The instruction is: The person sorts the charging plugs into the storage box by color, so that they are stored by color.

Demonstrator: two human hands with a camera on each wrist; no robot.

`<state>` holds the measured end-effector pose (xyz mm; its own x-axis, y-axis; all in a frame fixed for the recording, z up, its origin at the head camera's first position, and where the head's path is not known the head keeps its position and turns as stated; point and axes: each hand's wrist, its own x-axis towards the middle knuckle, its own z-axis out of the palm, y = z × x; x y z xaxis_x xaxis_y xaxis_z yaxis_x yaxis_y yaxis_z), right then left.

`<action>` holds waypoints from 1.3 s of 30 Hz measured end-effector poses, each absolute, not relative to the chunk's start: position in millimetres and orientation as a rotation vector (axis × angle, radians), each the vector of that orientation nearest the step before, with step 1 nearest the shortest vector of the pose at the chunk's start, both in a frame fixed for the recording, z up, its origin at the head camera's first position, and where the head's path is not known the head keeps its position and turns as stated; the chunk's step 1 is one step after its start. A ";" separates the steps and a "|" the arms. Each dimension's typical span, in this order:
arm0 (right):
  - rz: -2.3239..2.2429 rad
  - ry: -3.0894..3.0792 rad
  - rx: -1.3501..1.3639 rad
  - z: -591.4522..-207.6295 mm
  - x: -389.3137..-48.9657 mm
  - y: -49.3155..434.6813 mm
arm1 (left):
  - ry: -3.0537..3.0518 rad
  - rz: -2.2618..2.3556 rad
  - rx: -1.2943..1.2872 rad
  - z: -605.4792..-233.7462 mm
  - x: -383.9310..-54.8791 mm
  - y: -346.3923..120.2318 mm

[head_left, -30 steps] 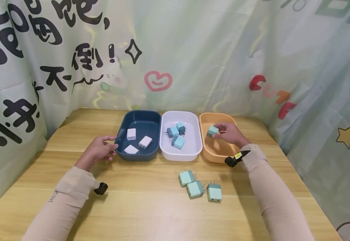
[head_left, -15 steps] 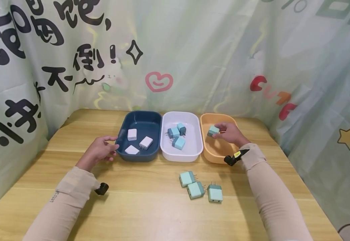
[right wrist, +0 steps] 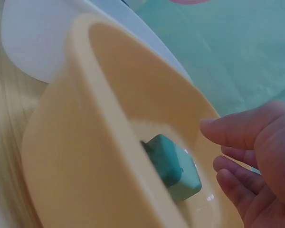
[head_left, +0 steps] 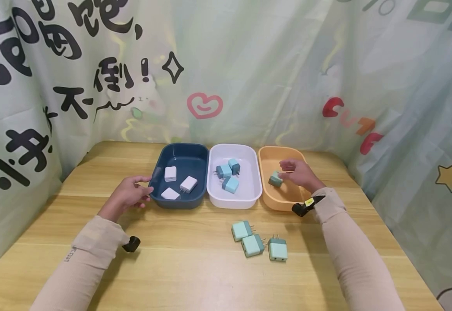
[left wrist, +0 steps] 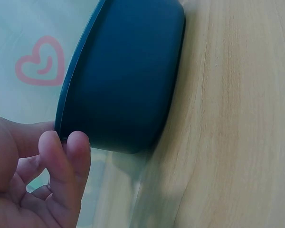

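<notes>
A light-green charger plug (head_left: 275, 179) with a darker green end lies inside the orange bin (head_left: 284, 204). Just right of it, my right hand (head_left: 297, 175) hovers over the bin; in the right wrist view a gap separates thumb and fingers from the plug (right wrist: 173, 166). My left hand (head_left: 130, 193) touches the left side of the dark blue bin (head_left: 179, 203) with its fingertips, at the rim in the left wrist view. White charger plugs (head_left: 188, 184) lie in the blue bin. The white bin (head_left: 233, 202) holds blue charger plugs (head_left: 230, 184).
Several light-green plugs lie on the wooden table (head_left: 195, 268) in front of the bins, among them one plug (head_left: 278, 249) apart from two touching ones (head_left: 252, 245). The bins stand side by side. A printed curtain (head_left: 249, 86) hangs behind the table.
My right hand has let go of the light-green plug, which has dropped slightly onto the orange bin's floor. The fingers have spread and moved a little right. The left hand stays still.
</notes>
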<state>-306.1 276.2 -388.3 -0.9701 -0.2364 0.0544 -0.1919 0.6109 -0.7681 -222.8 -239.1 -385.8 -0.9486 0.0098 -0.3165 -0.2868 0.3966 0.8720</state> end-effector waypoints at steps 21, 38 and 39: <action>-1.336 2.656 -0.664 -371.0 -236.7 276.8 | 2.389 1.591 -0.210 -382.3 -221.3 -241.2; -1.282 2.635 -0.816 -383.3 -175.3 271.5 | 2.389 1.586 -0.210 -386.6 -223.1 -239.8; -1.284 2.616 -0.833 -384.8 -173.2 271.6 | 2.389 1.586 -0.210 -386.8 -223.1 -239.7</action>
<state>-173.2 271.6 -384.8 -0.8432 -0.5200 0.1368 -0.4261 0.4912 -0.7597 -223.1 -239.7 -386.8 -0.9541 0.0265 -0.2983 -0.2646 0.3919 0.8812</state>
